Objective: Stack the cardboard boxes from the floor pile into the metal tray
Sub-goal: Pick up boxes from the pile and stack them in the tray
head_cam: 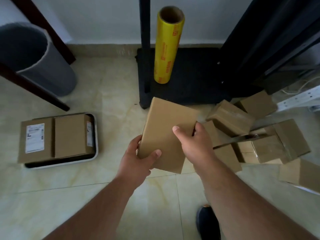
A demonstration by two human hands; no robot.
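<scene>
Head view, held box: a plain cardboard box [164, 134] is up off the floor between both hands, tilted, its far end toward the black stand base [187, 80].
Left hand: the left hand [138, 157] grips the box's near left corner, thumb curled over the top face, fingers hidden underneath.
Right hand: the right hand [194, 141] grips the right edge, thumb on top, fingers curled round the side.
Metal tray: the metal tray [96, 135] lies on the tiled floor [112, 101] at left, holding two boxes [55, 136] side by side; the left one bears a white label and overhangs the rim.
Floor pile: a heap of cardboard boxes [256, 135] sits at right, just beside the held box.
Other: a yellow film roll [167, 47] stands upright on the stand base; a grey bin [39, 59] stands far left; a dark shoe [207, 222] shows at the bottom.
</scene>
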